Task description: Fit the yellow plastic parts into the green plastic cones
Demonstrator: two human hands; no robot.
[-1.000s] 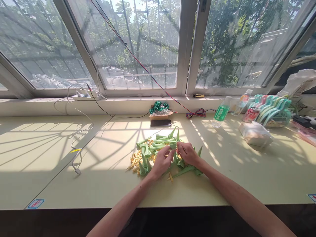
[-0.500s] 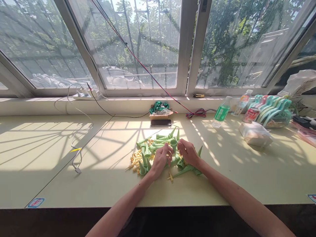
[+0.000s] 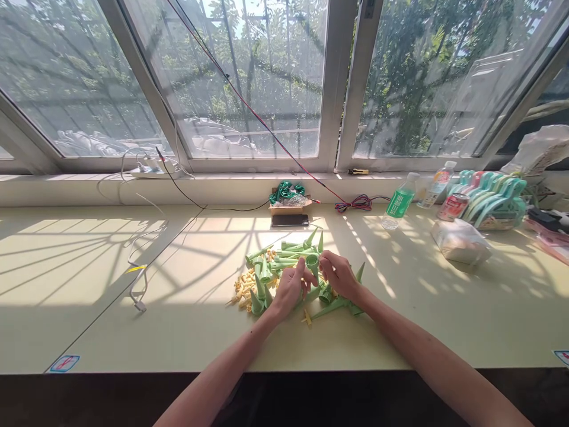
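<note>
A heap of green plastic cones and small yellow pieces lies in the middle of the pale table. My left hand and my right hand meet over the heap's right side. Both have curled fingers pinching one green cone, whose round open end faces up between them. A yellow piece lies just in front of my left hand. More green cones lie under my right wrist.
A dark phone and a small box with green ribbon sit behind the heap. White cables trail at left. At right stand a green-label bottle, a red can, a plastic bag and a stack of teal hangers.
Both hands have lifted slightly from the heap, bringing the green cone up so its open end now shows between the fingers. The rest of the heap is unmoved.
</note>
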